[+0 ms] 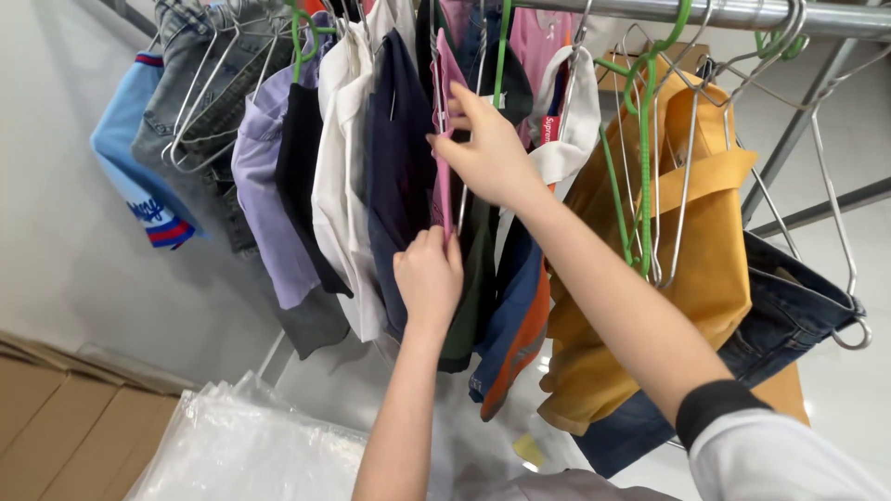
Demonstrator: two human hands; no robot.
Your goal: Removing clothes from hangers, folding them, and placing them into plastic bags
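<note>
Pink garment hangs edge-on among the packed clothes on the metal rail, between a navy garment on its left and darker pieces on its right. Right hand high up, fingers closed on the pink cloth near its top edge. Left hand lower, grip pinched on the same pink strip at its bottom end, thumb side up. Both forearms reach up from the lower frame; right arm shows a white sleeve with a black cuff. Leftward along the rail: white shirt, black piece, lilac shirt, grey jeans, light blue top with red and navy trim. Rightward: blue-and-orange garment, mustard yellow garment on a green hanger, dark denim on a wire hanger. Below, clear plastic bags beside brown cardboard boxes. Pale wall behind.
</note>
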